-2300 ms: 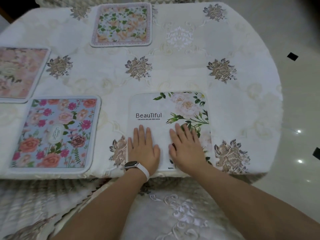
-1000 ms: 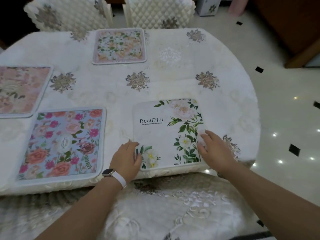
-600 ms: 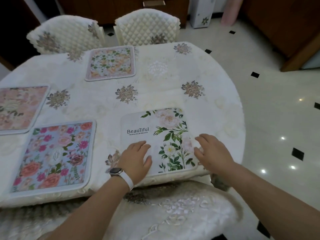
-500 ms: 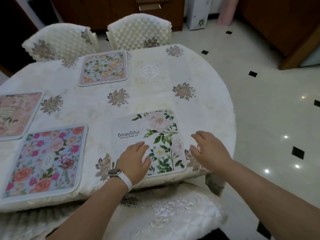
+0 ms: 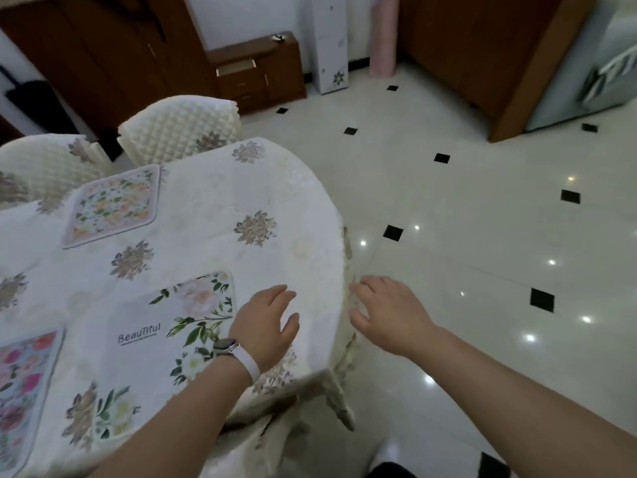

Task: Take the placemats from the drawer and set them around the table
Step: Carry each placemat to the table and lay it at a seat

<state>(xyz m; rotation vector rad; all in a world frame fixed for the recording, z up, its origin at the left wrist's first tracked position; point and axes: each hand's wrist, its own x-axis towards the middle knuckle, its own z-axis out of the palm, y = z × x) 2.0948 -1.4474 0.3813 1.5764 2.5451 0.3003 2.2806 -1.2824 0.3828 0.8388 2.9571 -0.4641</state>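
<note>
A white placemat [image 5: 148, 343] printed with green leaves and the word "Beautiful" lies flat near the table's front edge. My left hand [image 5: 267, 324], with a white watch on the wrist, hovers open just right of that mat, above the tablecloth. My right hand [image 5: 386, 313] hangs open past the table's right edge, over the floor. A pale floral placemat [image 5: 112, 205] lies at the far side. A blue placemat with pink roses [image 5: 24, 384] shows at the left edge. A wooden cabinet across the room has one drawer [image 5: 236, 67] pulled open.
The round table [image 5: 275, 188] wears a white embroidered cloth. Two quilted white chairs [image 5: 179, 127] stand behind it. A glossy tiled floor [image 5: 482, 236] with black squares stretches to the right. A white floral stand [image 5: 330, 43] and a pink roll [image 5: 382, 36] stand by the far wall.
Both hands have lifted off the "Beautiful" placemat and moved right. The view has swung right and up, showing the floor and the cabinet with the open drawer.
</note>
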